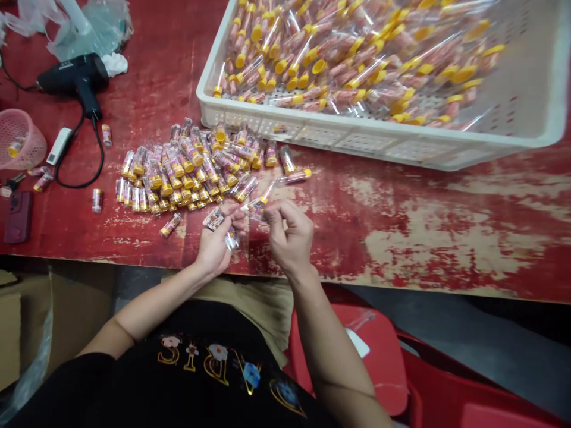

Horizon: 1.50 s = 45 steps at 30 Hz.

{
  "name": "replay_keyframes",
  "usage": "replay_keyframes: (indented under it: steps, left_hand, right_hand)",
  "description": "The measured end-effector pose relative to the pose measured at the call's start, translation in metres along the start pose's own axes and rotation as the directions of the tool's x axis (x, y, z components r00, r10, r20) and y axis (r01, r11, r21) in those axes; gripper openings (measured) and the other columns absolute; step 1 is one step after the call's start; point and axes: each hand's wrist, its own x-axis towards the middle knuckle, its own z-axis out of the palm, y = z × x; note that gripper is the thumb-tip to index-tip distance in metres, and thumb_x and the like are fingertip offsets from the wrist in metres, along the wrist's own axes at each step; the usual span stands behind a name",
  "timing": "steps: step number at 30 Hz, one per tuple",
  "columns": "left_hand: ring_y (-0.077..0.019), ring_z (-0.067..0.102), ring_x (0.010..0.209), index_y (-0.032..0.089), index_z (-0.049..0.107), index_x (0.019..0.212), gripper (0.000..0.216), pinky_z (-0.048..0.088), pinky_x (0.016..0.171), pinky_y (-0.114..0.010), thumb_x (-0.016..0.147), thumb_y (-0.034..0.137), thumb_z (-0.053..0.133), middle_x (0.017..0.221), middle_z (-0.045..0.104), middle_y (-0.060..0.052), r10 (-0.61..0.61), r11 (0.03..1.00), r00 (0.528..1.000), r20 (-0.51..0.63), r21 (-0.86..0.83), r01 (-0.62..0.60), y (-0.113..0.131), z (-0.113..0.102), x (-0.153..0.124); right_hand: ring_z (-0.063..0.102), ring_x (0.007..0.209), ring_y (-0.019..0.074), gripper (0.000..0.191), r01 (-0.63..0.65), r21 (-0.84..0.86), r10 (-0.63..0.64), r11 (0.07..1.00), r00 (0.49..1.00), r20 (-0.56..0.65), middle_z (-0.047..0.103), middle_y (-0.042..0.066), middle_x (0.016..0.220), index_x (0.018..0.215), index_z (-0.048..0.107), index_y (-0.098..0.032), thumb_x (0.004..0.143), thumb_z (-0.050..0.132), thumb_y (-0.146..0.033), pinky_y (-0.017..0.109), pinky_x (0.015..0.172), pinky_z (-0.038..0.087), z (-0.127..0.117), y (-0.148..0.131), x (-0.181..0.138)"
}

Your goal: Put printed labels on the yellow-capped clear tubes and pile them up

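Observation:
My left hand (217, 242) is closed around some small printed plastic sleeves (214, 219), which poke out on both sides of the thumb. Close by on the right, my right hand (289, 235) pinches a clear printed sleeve (256, 208) between thumb and fingertips. What lies inside that sleeve is too small to make out. Just beyond my fingers a clear yellow-capped tube (295, 177) lies on the table. To the left of it stands a big cluster of small labelled tubes (178, 172) with yellow caps. One labelled tube (171, 225) lies apart, near my left hand.
A white perforated crate (379, 139) full of long yellow-capped tubes (312, 59) takes up the back right. On the left are a black heat gun (84, 77) with its cord, a pink basket (27, 134) and a phone (18, 217). A red chair (383, 368) stands below the table edge.

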Motion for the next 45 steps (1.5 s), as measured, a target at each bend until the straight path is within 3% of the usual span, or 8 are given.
replay_keyframes:
  steps: [4, 8, 13, 17, 24, 27, 33, 45]
  left_hand:
    - [0.0004, 0.028, 0.044, 0.013, 0.062, 0.083, 0.034, 0.018, 0.040, -0.013, 0.073, 0.036, 0.084, 0.058, 0.039, 0.009, -0.036, 0.998, 0.998, 0.047, 0.048, 0.034, -0.001, 0.003, -0.005]
    - [0.0016, 0.020, 0.042, 0.017, 0.047, 0.070, 0.052, 0.012, 0.039, -0.014, 0.055, 0.033, 0.094, 0.055, 0.028, 0.013, -0.019, 0.996, 1.000, -0.022, 0.084, 0.021, -0.005, 0.014, -0.006]
    - [0.0011, 0.034, 0.045, 0.016, 0.049, 0.073, 0.056, 0.016, 0.039, -0.014, 0.049, 0.036, 0.096, 0.063, 0.044, 0.009, 0.039, 0.998, 0.998, -0.044, 0.058, -0.036, -0.001, 0.021, 0.008]
    - [0.0008, 0.038, 0.046, 0.017, 0.049, 0.074, 0.061, 0.015, 0.038, -0.013, 0.043, 0.036, 0.098, 0.064, 0.044, 0.010, -0.032, 0.999, 0.999, -0.027, 0.035, 0.033, 0.005, 0.019, 0.011]
    - [0.0005, 0.040, 0.045, 0.015, 0.051, 0.074, 0.053, 0.015, 0.038, -0.013, 0.053, 0.035, 0.095, 0.063, 0.047, 0.009, -0.011, 0.996, 0.999, -0.033, 0.087, 0.014, 0.001, 0.017, 0.001]
    - [0.0005, 0.039, 0.044, 0.015, 0.051, 0.073, 0.051, 0.015, 0.037, -0.013, 0.054, 0.035, 0.095, 0.060, 0.046, 0.009, -0.011, 0.994, 1.000, -0.002, 0.105, 0.011, -0.001, 0.015, -0.005]
    - [-0.0007, 0.042, 0.043, 0.015, 0.055, 0.074, 0.050, 0.015, 0.036, -0.014, 0.056, 0.042, 0.093, 0.058, 0.048, 0.008, -0.028, 0.985, 0.993, 0.112, 0.174, 0.008, 0.002, 0.012, -0.016]
    - [-0.0012, 0.044, 0.041, 0.014, 0.056, 0.077, 0.051, 0.015, 0.035, -0.013, 0.055, 0.043, 0.093, 0.058, 0.050, 0.008, -0.069, 0.982, 0.991, 0.111, 0.184, 0.048, 0.007, 0.010, -0.033]
  right_hand:
    - [0.051, 0.069, 0.0135, 0.026, 0.020, 0.028, -0.019, 0.999, 0.999, -0.027, 0.055, 0.000, 0.070, 0.073, 0.057, -0.020, 0.097, 0.052, -0.028, 0.029, 0.067, 0.041, 0.000, -0.004, -0.008]
    - [0.054, 0.068, 0.0137, 0.026, 0.021, 0.050, -0.024, 0.999, 0.998, 0.062, 0.059, 0.000, 0.070, 0.075, 0.060, -0.020, 0.097, 0.053, -0.031, 0.029, 0.067, 0.043, -0.003, 0.007, -0.004]
    - [0.058, 0.107, 0.0254, 0.026, -0.034, -0.245, 0.014, 0.969, 0.997, -0.082, 0.066, 0.012, 0.111, 0.114, 0.063, -0.019, 0.091, 0.059, -0.030, 0.044, 0.094, 0.047, -0.023, 0.094, 0.044]
    - [0.059, 0.105, 0.0283, 0.034, -0.039, -0.350, 0.045, 0.936, 0.999, 0.010, 0.067, 0.015, 0.110, 0.116, 0.065, -0.016, 0.084, 0.067, -0.025, 0.049, 0.096, 0.047, -0.038, 0.129, 0.046]
    - [0.068, 0.095, 0.0199, 0.038, 0.051, 0.062, -0.047, 0.997, 0.996, -0.071, 0.071, 0.007, 0.106, 0.121, 0.067, -0.024, 0.083, 0.073, -0.020, 0.037, 0.085, 0.056, -0.047, 0.025, -0.034]
    - [0.069, 0.092, 0.0190, 0.040, 0.162, -0.016, -0.163, 0.987, 0.984, -0.067, 0.071, 0.006, 0.101, 0.118, 0.069, -0.026, 0.080, 0.075, -0.014, 0.036, 0.082, 0.058, -0.048, -0.003, -0.045]
    - [0.070, 0.087, 0.0177, 0.049, 0.253, -0.292, -0.298, 0.923, 0.946, -0.123, 0.070, 0.008, 0.101, 0.126, 0.067, -0.025, 0.080, 0.074, -0.008, 0.032, 0.076, 0.059, -0.050, -0.028, -0.052]
    - [0.069, 0.084, 0.0161, 0.058, 0.216, -0.278, -0.280, 0.936, 0.936, -0.212, 0.070, 0.006, 0.100, 0.126, 0.069, -0.029, 0.074, 0.079, -0.005, 0.029, 0.073, 0.059, -0.044, -0.046, -0.066]
